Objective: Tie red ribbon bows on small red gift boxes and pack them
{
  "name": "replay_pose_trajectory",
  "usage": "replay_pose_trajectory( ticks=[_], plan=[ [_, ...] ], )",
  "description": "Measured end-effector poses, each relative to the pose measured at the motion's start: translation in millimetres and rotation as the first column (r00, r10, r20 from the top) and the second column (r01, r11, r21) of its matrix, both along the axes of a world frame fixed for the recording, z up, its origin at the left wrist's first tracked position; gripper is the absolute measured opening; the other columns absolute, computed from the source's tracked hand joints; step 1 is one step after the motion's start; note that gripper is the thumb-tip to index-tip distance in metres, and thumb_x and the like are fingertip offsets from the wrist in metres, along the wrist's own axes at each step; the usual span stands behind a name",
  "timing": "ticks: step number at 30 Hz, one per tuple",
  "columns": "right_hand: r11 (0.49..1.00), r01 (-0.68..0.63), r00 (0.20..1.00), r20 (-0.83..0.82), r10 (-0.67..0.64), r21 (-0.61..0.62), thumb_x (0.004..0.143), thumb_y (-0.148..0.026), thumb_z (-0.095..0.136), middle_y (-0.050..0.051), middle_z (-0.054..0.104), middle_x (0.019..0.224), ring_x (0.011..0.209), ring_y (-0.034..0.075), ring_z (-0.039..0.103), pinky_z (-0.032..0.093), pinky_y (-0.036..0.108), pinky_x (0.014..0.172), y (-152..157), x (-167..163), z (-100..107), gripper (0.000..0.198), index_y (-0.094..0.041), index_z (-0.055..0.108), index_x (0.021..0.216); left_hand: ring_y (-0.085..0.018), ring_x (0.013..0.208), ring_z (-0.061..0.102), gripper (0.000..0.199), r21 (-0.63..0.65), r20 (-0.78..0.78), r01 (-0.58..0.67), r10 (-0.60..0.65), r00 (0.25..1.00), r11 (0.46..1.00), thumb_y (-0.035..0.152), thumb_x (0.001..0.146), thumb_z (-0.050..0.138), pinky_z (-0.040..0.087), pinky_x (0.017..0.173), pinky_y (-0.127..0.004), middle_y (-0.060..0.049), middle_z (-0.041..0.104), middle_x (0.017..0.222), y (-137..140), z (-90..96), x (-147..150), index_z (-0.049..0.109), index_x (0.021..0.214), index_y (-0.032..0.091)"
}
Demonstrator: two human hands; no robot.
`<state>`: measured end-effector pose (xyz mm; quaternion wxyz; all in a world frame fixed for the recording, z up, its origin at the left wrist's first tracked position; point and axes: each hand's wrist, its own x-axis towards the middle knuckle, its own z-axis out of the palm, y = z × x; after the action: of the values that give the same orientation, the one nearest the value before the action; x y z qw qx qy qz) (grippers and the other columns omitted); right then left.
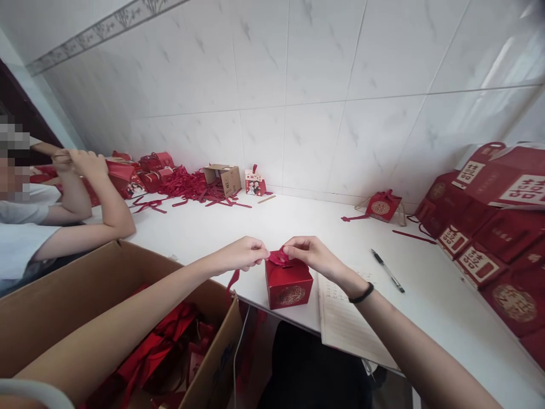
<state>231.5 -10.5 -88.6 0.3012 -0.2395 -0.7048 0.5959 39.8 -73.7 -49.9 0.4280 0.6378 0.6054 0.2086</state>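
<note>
- While you work in the head view, the red gift box [289, 288] stands upright on the white table [315, 221], close to its front edge.
- Your left hand [246, 254] has thumb and fingers pinched together at the red ribbon [279, 258], at the box top's left side. A loose strip [233, 281] hangs below this hand; whether it joins the same ribbon cannot be told.
- Your right hand [313, 254] pinches the ribbon between thumb and fingers, directly above the box top.
- Step in hand (judgement): tying or shaping the ribbon on the lid. The knot is too small to assess.
- Next move (judgement): apply even tension to both sides, without dragging the box over the edge.
- Labels: the box front bears a round gold emblem, its lettering not legible. White labels [470, 173] on the red bags [496, 230] at right appear to carry the double-happiness character.
- Writing: the notebook [347, 318], right of the box, shows faint handwritten lines you cannot read here. Print on the small brown carton [230, 180] near the wall is likewise illegible.
</note>
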Motion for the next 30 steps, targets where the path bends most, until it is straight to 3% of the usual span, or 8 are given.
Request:
replay_pose_trajectory(
  ticks=[4,7,11,16,19,22,27,30],
  plan=[
    [0.987,0.145,0.989,-0.043,-0.142,0.063,0.07,-0.044,0.066,0.002,0.062,0.065,0.058,0.012,0.051,0.04,0.025,0.057,-4.0,-7.5,-13.1,0.031,-0.013,0.067,0.072,-0.01,0.051,0.041,0.034,0.182,-0.306,0.141,-0.08,0.949,0.973,0.031,0.071,0.054,0.03,0.049,-0.022,0.006,0.048,0.063,-10.5,8.0,-1.5,0.05,0.103,0.019],
    [0.985,0.137,0.99,-0.04,-0.134,0.1,0.071,-0.038,0.062,0.004,0.066,0.075,0.064,0.015,0.056,0.043,0.027,0.06,-5.7,-10.3,-16.7,0.026,-0.014,0.07,0.081,-0.013,0.062,0.05,0.023,0.291,-0.501,0.286,-0.109,0.859,0.913,0.02,0.074,0.049,0.036,0.057,-0.023,0.002,0.055,0.07,-17.7,11.8,-0.4,0.054,0.096,0.021],
    [0.984,0.118,0.993,-0.038,-0.114,0.133,0.072,-0.028,0.057,0.004,0.068,0.085,0.075,0.018,0.06,0.047,0.03,0.07,-6.9,-12.5,-17.2,0.024,-0.015,0.071,0.087,-0.016,0.075,0.056,0.017,0.396,-0.658,0.383,-0.032,0.752,0.835,0.022,0.084,0.042,0.04,0.069,-0.028,-0.003,0.058,0.087,-21.2,10.7,3.0,0.058,0.087,0.019],
    [0.984,0.142,0.99,-0.022,-0.141,0.11,0.073,-0.023,0.056,0.003,0.068,0.078,0.069,0.015,0.06,0.047,0.028,0.068,-11.1,-14.5,-15.2,0.018,-0.014,0.069,0.083,-0.014,0.075,0.056,0.018,0.5,-0.711,0.461,0.043,0.702,0.734,0.024,0.088,0.041,0.044,0.068,-0.027,-0.005,0.052,0.101,-17.4,7.1,2.2,0.058,0.092,0.019],
    [0.98,0.193,0.98,-0.061,-0.19,0.042,0.068,-0.019,0.061,0.001,0.066,0.072,0.063,0.013,0.059,0.046,0.025,0.062,-13.0,-16.3,-15.9,0.013,-0.015,0.061,0.08,-0.016,0.083,0.056,0.016,0.518,-0.728,0.511,0.039,0.685,0.686,0.02,0.088,0.043,0.044,0.071,-0.027,-0.004,0.056,0.093,-13.5,7.9,2.2,0.058,0.09,0.018],
    [0.974,0.226,0.97,-0.085,-0.228,-0.028,0.064,-0.017,0.063,-0.001,0.065,0.067,0.059,0.013,0.058,0.045,0.024,0.058,-13.1,-17.8,-17.5,0.023,-0.016,0.056,0.086,-0.017,0.082,0.055,0.017,0.528,-0.764,0.566,0.065,0.642,0.633,0.02,0.088,0.042,0.044,0.07,-0.028,-0.004,0.059,0.087,-9.9,10.8,4.1,0.058,0.089,0.015],
    [0.979,0.173,0.984,-0.06,-0.167,0.108,0.067,-0.02,0.056,0.001,0.064,0.07,0.064,0.013,0.059,0.045,0.025,0.063,-13.9,-18.0,-18.5,0.009,-0.015,0.062,0.073,-0.016,0.08,0.055,0.021,0.545,-0.79,0.655,0.057,0.611,0.523,0.017,0.089,0.041,0.043,0.071,-0.027,-0.004,0.06,0.087,-2.5,15.6,6.2,0.062,0.088,0.016],
    [0.958,0.2,0.979,-0.008,-0.202,0.206,0.069,-0.022,0.053,0.0,0.063,0.068,0.062,0.013,0.056,0.043,0.025,0.061,-14.6,-17.5,-19.3,0.01,-0.016,0.061,0.069,-0.015,0.081,0.055,0.024,0.554,-0.777,0.666,0.022,0.63,0.499,0.013,0.088,0.041,0.043,0.068,-0.025,-0.005,0.059,0.09,1.9,16.6,7.8,0.063,0.091,0.018]
  ],
)
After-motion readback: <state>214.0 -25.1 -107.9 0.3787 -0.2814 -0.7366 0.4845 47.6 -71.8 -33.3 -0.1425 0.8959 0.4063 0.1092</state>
